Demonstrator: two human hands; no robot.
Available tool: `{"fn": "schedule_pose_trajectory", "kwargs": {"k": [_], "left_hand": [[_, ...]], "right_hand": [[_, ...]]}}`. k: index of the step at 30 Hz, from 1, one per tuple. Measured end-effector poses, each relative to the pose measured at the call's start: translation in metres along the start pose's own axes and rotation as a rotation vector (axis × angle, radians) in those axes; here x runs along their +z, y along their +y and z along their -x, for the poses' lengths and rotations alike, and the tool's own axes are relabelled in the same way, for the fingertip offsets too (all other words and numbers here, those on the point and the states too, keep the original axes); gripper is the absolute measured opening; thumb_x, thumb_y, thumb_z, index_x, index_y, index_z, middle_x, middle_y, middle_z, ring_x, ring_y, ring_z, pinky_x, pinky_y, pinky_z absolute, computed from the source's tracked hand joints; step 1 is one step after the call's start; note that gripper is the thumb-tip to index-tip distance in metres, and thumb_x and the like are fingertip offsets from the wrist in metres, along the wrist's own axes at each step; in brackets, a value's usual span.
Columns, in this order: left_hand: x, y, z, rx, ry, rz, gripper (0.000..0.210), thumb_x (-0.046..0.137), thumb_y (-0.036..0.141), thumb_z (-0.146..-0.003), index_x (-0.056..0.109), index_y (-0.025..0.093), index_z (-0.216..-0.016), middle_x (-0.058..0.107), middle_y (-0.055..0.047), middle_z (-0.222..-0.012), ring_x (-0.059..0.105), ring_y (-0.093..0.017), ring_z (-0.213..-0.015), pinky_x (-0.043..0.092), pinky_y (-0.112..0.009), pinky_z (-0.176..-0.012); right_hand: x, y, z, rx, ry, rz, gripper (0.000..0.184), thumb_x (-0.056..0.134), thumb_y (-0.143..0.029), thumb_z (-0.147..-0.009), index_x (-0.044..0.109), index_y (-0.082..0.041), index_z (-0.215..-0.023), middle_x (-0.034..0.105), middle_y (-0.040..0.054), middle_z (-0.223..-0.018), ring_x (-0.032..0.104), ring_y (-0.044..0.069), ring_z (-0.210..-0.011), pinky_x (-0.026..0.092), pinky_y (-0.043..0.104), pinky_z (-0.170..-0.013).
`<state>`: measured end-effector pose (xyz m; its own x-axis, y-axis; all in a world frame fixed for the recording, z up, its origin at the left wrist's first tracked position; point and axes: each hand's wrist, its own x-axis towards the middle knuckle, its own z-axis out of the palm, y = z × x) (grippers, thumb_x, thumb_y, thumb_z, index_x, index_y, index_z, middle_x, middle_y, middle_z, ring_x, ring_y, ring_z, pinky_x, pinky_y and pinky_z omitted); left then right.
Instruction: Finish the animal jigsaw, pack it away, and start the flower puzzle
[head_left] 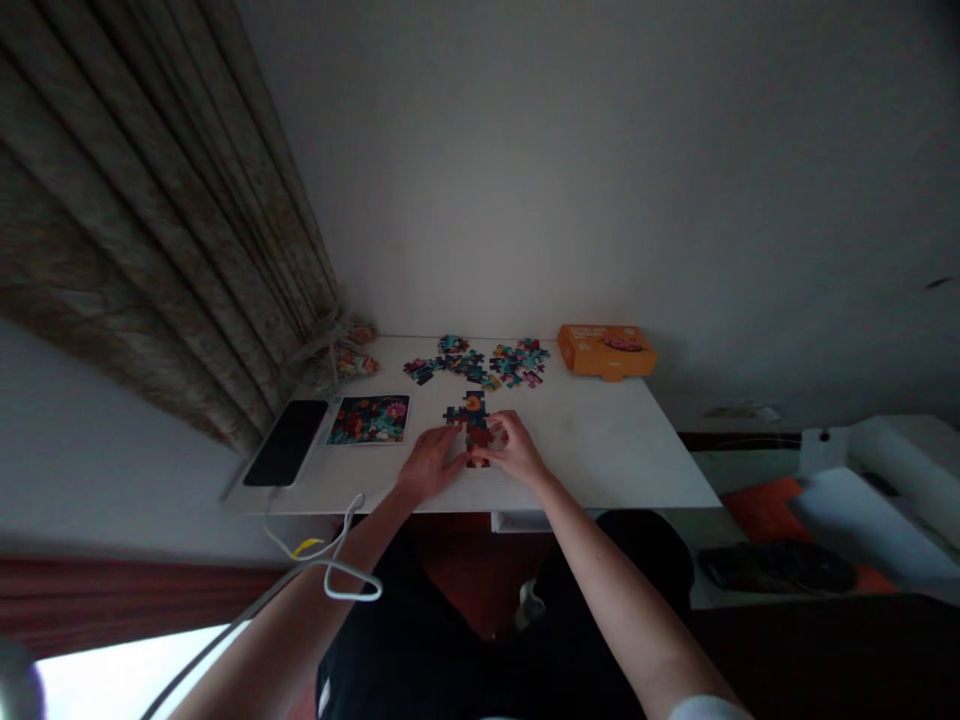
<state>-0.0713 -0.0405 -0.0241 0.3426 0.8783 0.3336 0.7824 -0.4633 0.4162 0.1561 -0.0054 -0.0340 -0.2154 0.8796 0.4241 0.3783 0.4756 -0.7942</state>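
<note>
A small cluster of joined jigsaw pieces [477,436], dark blue at the top and reddish brown below, lies flat near the table's front edge. My left hand [433,464] rests at its left side, fingers bent and thumb tip against the lower piece. From the right, my right hand [517,448] curls around the cluster's edge, with fingertips above and thumb at the bottom piece. Both hands grip the cluster's edges, and the fingers hide part of it. Behind them are loose jigsaw pieces in a left pile [466,364] and a right pile [517,364].
A printed picture sheet [369,420] and a black phone [286,443] lie at the left on the white table [600,450]. A white cable [352,590] hangs over my left forearm. At the back right stands an orange box [606,352]; a clear plastic bag [345,355] sits back left.
</note>
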Motion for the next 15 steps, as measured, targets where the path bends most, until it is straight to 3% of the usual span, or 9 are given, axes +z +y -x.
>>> {"fn": "schedule_pose_trajectory", "kwargs": {"k": [4,9,15], "left_hand": [[0.0,0.0,-0.001,-0.047,-0.001,0.015,0.043,0.069,0.039,-0.093,0.064,0.021,-0.132,0.07,-0.011,-0.131,0.064,-0.029,-0.124,0.051,-0.043,-0.11],[0.005,0.032,-0.012,-0.19,0.033,-0.044,0.041,0.07,0.038,-0.091,0.064,0.023,-0.129,0.071,-0.011,-0.129,0.065,-0.029,-0.121,0.048,-0.045,-0.108],[0.016,0.077,-0.036,-0.305,-0.052,-0.187,0.03,0.066,0.032,-0.091,0.066,0.023,-0.12,0.07,-0.013,-0.126,0.061,-0.033,-0.122,0.045,-0.048,-0.101]], "right_hand": [[-0.003,0.006,-0.007,0.07,0.101,0.095,0.019,0.056,-0.035,-0.099,0.069,-0.023,-0.109,0.071,0.0092,-0.108,0.067,0.024,-0.101,0.054,0.039,-0.092],[0.001,0.008,-0.013,-0.008,-0.054,0.258,0.034,0.042,-0.024,-0.104,0.071,-0.027,-0.121,0.073,0.0073,-0.125,0.064,0.024,-0.12,0.045,0.043,-0.108],[0.003,0.004,-0.011,0.031,-0.146,0.433,0.038,0.039,-0.027,-0.108,0.068,-0.028,-0.133,0.074,0.0067,-0.127,0.063,0.024,-0.123,0.041,0.041,-0.108]]}}
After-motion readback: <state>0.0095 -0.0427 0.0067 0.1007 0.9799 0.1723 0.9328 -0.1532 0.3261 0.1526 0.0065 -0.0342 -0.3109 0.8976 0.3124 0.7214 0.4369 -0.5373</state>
